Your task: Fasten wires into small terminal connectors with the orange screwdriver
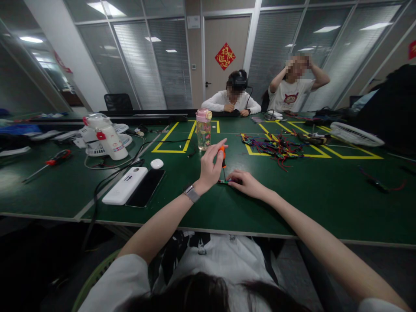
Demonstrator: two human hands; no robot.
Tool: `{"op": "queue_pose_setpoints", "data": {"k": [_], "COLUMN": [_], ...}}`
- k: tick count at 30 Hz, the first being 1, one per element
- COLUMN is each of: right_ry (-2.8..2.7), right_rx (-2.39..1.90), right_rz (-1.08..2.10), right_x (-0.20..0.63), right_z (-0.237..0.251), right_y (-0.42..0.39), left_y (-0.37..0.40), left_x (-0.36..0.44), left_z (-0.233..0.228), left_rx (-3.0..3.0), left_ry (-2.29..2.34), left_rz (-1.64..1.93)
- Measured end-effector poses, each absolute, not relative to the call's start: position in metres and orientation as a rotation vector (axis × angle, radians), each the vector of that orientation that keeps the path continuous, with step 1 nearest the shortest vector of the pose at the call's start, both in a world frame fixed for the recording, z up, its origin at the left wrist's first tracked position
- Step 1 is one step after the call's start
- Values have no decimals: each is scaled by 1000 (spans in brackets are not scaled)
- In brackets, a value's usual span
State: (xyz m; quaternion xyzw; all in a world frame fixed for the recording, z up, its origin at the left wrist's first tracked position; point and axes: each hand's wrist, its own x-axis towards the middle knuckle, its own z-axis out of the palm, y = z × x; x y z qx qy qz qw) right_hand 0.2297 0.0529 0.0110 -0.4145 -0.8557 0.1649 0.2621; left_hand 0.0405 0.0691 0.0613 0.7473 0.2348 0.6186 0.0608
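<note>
My left hand [208,168], with a watch on its wrist, is closed around the orange-and-black handle of a screwdriver [224,161]. The shaft points down, and its tip meets a small green circuit board [222,182] on the table. From the other side my right hand [248,183] pinches the board's right end with thumb and fingers, resting low on the table top. My fingers cover part of the board, so its right end is hidden. A clear bottle with a pink lid [203,130] stands just beyond my left hand.
A pile of small boards with coloured wires [276,146] lies ahead to the right; one wired board [378,185] is farther right. Left of me are a white power bank [126,185], a phone [145,188], an earbud case [157,164], cables and another screwdriver [53,161]. Two people sit opposite.
</note>
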Motion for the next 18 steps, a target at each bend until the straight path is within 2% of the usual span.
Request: {"op": "queue_pose_setpoints", "data": {"k": [7,18], "right_ry": [-2314,-2297], "right_rx": [-1127,-1131], "right_rz": [445,473], "right_x": [230,230], "right_z": [10,9], "right_y": [54,54], "left_y": [71,69], "left_x": [41,40], "left_z": [61,62], "left_rx": [2287,2252], "left_ry": [747,741], "left_rz": [1953,1869]}}
